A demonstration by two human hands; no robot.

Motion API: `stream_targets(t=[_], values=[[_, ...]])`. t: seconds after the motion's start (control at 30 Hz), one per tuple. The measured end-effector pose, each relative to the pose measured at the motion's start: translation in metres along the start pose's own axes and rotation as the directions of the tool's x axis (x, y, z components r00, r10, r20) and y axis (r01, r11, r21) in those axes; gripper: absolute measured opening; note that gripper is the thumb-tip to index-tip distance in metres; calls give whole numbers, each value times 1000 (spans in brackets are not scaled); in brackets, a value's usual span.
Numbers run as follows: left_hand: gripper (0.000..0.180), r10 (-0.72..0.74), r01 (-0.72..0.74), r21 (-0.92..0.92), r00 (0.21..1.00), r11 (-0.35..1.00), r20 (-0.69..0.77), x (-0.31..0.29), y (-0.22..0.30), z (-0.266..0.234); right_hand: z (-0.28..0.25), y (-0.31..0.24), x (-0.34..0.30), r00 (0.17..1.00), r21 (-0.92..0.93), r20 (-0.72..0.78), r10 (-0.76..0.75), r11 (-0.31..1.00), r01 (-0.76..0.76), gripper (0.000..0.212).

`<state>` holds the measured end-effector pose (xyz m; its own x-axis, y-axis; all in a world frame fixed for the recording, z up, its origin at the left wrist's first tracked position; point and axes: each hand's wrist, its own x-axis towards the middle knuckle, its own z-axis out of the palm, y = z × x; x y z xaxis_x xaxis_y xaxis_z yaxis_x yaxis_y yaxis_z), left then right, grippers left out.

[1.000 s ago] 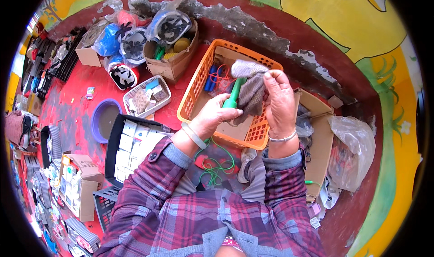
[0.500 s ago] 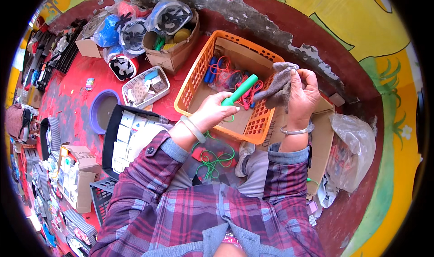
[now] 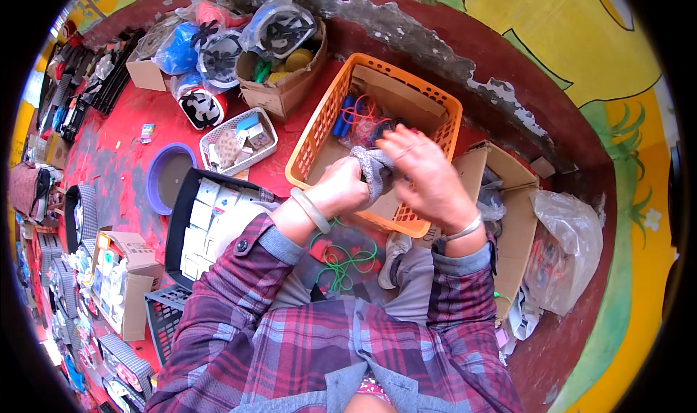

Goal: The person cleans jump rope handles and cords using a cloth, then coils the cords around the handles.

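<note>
In my left hand (image 3: pixel 340 189), closed in a fist, is a bunched grey cloth (image 3: pixel 372 172) that shows above the thumb side. The green skipping-rope handle is out of sight, perhaps under the cloth or inside the fist. Close to the cloth's right side, my right hand (image 3: pixel 430 179) has its fingers stretched out and is slightly smeared by motion; it grips nothing I can see. Below the hands a green rope (image 3: pixel 341 264) lies in loops on the floor between my legs. Beyond them stands an orange plastic basket (image 3: pixel 305 133) holding skipping ropes with blue handles (image 3: pixel 341 116) and red cords (image 3: pixel 369 109).
A cardboard box (image 3: pixel 519 228) and a clear plastic bag (image 3: pixel 570 246) stand at right by the wall. At left are a purple basin (image 3: pixel 151 169), a black tray (image 3: pixel 174 231) of white boxes and a white basket (image 3: pixel 267 151). Bagged helmets (image 3: pixel 279 31) sit in a carton (image 3: pixel 272 97) farther back.
The right hand has moved left and down toward the left hand and opened. The grey cloth has passed from the right hand to the left, and the green handle no longer shows.
</note>
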<state>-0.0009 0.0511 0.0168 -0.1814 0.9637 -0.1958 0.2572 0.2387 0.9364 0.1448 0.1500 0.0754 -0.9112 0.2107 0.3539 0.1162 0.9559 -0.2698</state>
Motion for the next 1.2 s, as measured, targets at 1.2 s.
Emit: stream_targets(t=[1.2], values=[[39,159,-202,378,977,904,142,-24,5,-17,57,31,-13,961,-344,-221,-167,935,84,15]])
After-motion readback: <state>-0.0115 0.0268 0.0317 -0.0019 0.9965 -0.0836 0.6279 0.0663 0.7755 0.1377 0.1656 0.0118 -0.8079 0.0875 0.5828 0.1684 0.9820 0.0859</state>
